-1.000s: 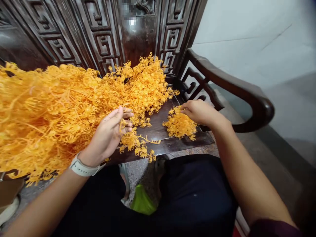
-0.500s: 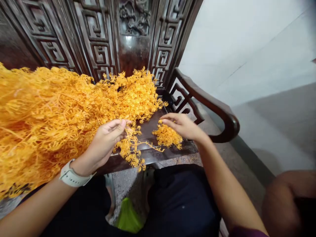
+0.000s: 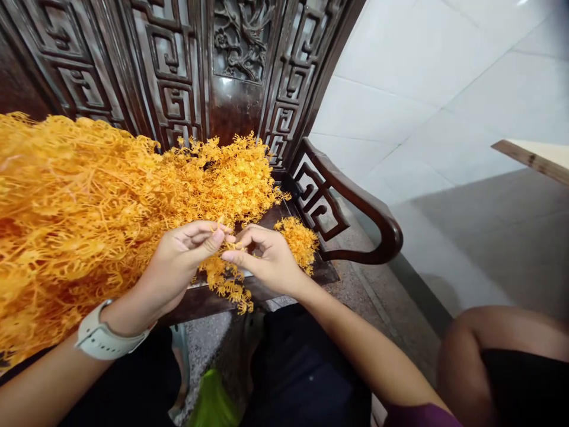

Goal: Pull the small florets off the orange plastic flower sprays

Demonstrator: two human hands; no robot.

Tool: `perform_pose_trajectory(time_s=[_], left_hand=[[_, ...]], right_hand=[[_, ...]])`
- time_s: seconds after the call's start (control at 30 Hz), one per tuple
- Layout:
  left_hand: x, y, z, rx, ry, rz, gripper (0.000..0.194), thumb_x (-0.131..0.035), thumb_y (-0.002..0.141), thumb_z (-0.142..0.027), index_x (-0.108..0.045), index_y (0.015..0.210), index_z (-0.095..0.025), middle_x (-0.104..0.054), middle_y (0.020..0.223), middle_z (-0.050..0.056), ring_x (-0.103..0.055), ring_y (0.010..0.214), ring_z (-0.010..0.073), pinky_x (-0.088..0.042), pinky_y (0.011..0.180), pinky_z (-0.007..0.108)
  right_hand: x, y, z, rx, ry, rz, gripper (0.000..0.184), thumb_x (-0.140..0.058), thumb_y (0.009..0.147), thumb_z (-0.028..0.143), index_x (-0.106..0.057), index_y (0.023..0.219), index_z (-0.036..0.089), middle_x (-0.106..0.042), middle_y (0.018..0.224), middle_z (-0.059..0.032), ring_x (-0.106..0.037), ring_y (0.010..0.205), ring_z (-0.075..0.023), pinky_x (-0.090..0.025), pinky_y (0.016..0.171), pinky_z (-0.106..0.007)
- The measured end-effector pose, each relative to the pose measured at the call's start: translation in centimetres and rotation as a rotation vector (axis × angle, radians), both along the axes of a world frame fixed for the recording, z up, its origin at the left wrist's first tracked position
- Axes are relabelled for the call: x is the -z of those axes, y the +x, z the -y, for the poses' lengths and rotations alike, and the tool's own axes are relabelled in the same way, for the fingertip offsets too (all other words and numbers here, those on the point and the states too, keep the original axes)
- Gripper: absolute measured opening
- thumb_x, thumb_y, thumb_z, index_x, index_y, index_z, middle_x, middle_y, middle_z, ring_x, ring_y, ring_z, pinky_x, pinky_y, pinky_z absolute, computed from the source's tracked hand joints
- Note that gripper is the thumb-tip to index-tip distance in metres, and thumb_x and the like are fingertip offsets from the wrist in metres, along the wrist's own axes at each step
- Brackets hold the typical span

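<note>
Closed in a pinch, my left hand [image 3: 184,258] holds an orange artificial flower sprig [image 3: 229,290], whose curly-tipped end hangs below the fingers. My right hand [image 3: 269,261] meets it fingertip to fingertip, thumb and fingers closed on a thin part of the same sprig. The exact spot between the fingertips is partly hidden. To the left, a large heap of orange artificial sprigs [image 3: 89,207] spreads along the bench and comes close to my left hand. Just beyond my right wrist lies a small pile of orange pieces [image 3: 302,243].
The dark wooden bench [image 3: 326,274] has a carved openwork back [image 3: 231,107] and a curved armrest [image 3: 355,198] at the right. A bright green object [image 3: 213,403] is on the floor between my legs. Another person's bent limb [image 3: 471,350] shows at the lower right.
My right hand has moved left from the small pile to the sprig in my left hand and now pinches it. The view has shifted slightly to the right.
</note>
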State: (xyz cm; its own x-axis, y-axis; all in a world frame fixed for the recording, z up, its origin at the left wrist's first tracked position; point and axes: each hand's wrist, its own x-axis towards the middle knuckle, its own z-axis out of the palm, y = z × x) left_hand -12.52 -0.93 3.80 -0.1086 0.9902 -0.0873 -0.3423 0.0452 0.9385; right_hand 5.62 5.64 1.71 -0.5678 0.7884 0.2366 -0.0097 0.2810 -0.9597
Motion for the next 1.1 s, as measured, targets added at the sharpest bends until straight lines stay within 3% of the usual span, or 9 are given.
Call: perform_pose_trajectory(time_s=[0.1,0.3,0.43,0.57,0.63,0.73,0.87,0.97,1.1], left_hand=[[-0.3,-0.2,0.0,-0.048,0.024,0.003,0.023,-0.09,0.084,-0.036,-0.075,0.089,-0.02,-0.07,0.087,0.0,-0.064,0.081,0.0118,-0.053,0.077,0.022],[-0.7,0.2,0.5,-0.085,-0.029,-0.02,0.024,-0.071,0.099,-0.034,-0.062,0.084,-0.019,-0.061,0.081,-0.001,-0.058,0.077,0.0124,-0.051,0.073,0.024],[-0.1,0.1,0.4,-0.053,-0.025,-0.125,0.029,-0.065,0.103,-0.041,-0.059,0.086,-0.019,-0.058,0.079,-0.002,-0.058,0.073,0.012,-0.05,0.072,0.025],[0.4,0.0,0.3,0.088,0.049,-0.207,0.028,-0.081,0.092,-0.04,-0.064,0.097,-0.019,-0.066,0.089,-0.001,-0.064,0.083,0.0128,-0.052,0.079,0.026],[0.5,0.0,0.3,0.1,0.062,-0.209,0.03,-0.086,0.087,-0.036,-0.067,0.101,-0.018,-0.07,0.095,0.001,-0.066,0.089,0.0139,-0.053,0.083,0.026],[0.6,0.0,0.3,0.082,0.074,-0.22,0.021,-0.079,0.093,-0.035,-0.069,0.096,-0.017,-0.07,0.092,0.002,-0.065,0.086,0.0141,-0.052,0.081,0.027],[0.5,0.1,0.3,0.094,0.099,-0.302,0.018,-0.073,0.096,-0.029,-0.065,0.085,-0.016,-0.064,0.08,0.0,-0.06,0.076,0.0131,-0.047,0.072,0.026],[0.2,0.7,0.7,0.131,0.045,-0.174,0.013,-0.069,0.093,-0.019,-0.063,0.082,-0.016,-0.064,0.077,0.0,-0.06,0.073,0.0125,-0.048,0.069,0.026],[-0.1,0.6,0.8,0.157,-0.054,0.128,0.016,-0.065,0.076,-0.001,-0.062,0.077,-0.016,-0.062,0.072,-0.001,-0.062,0.07,0.0114,-0.052,0.07,0.024]], right_hand=[[-0.1,-0.4,0.4,-0.036,-0.129,-0.045,0.033,-0.089,0.084,0.048,-0.07,0.083,0.021,-0.063,0.073,0.0027,-0.052,0.062,-0.012,-0.041,0.059,-0.028],[-0.6,-0.5,0.6,-0.074,-0.214,-0.127,0.026,-0.087,0.087,0.041,-0.071,0.09,0.021,-0.07,0.073,0.0018,-0.064,0.06,-0.0128,-0.051,0.058,-0.029],[-0.4,-0.6,1.0,-0.013,-0.11,-0.095,0.022,-0.085,0.09,0.037,-0.071,0.093,0.021,-0.07,0.08,0.0005,-0.064,0.067,-0.0131,-0.052,0.063,-0.029],[-0.1,-0.5,1.3,0.009,0.004,-0.065,0.015,-0.076,0.098,0.033,-0.067,0.1,0.021,-0.065,0.085,0.0006,-0.059,0.074,-0.0127,-0.049,0.069,-0.029],[-0.2,-0.3,1.4,-0.014,0.013,-0.06,0.016,-0.073,0.101,0.035,-0.064,0.103,0.021,-0.062,0.088,0.0005,-0.057,0.075,-0.0129,-0.048,0.069,-0.029],[-0.6,0.1,1.2,-0.076,-0.009,-0.062,0.02,-0.073,0.101,0.037,-0.062,0.102,0.021,-0.059,0.085,0.0008,-0.056,0.074,-0.0134,-0.048,0.069,-0.03],[-0.9,0.7,0.4,-0.233,-0.178,-0.025,0.023,-0.074,0.101,0.039,-0.062,0.099,0.019,-0.058,0.079,0.0016,-0.056,0.07,-0.013,-0.047,0.066,-0.029],[-0.3,0.9,-0.1,-0.328,-0.331,-0.088,0.024,-0.077,0.099,0.038,-0.063,0.098,0.018,-0.062,0.084,0.0001,-0.056,0.068,-0.0118,-0.049,0.065,-0.028],[0.2,0.8,0.6,-0.451,-0.422,-0.262,0.019,-0.078,0.098,0.031,-0.064,0.095,0.018,-0.065,0.089,-0.0021,-0.058,0.069,-0.0114,-0.051,0.064,-0.027]])
